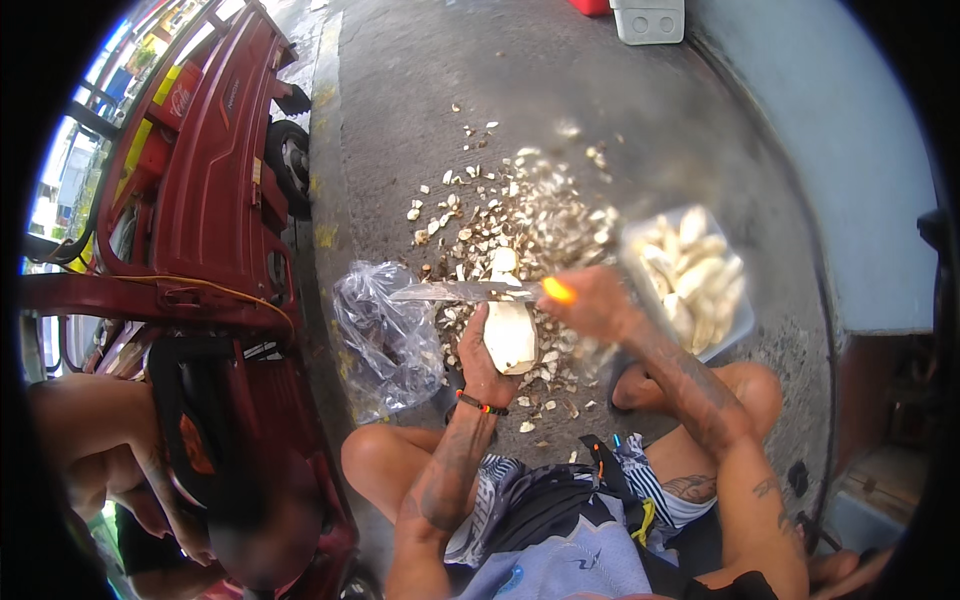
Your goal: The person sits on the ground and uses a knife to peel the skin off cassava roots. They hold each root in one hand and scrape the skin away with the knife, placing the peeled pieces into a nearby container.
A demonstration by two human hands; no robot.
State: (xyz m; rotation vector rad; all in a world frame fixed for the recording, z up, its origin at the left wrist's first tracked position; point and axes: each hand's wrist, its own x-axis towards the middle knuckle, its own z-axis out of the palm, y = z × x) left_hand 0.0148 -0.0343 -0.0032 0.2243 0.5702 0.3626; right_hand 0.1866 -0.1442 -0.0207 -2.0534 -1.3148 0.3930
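My left hand [484, 360] holds a peeled pale root vegetable [511, 337] from its left side and beneath, with the root pointing away from me. My right hand [592, 304] is closed around the handle of a long knife; part of that handle is orange. The knife's blade [450, 291] lies crosswise over the upper part of the root and points left. Whether it cuts in cannot be told. Below the hands, many peelings [555, 210] are strewn on the ground. To the right of my right hand, a clear plastic container [739, 330] holds several peeled roots [694, 274].
A crumpled clear plastic bag [386, 337] lies left of the peelings. A red three-wheeled vehicle [217, 150] stands along the left, with another person [97, 435] beside it. A pale wall [847, 187] runs along the right. A white box [649, 21] sits at the top.
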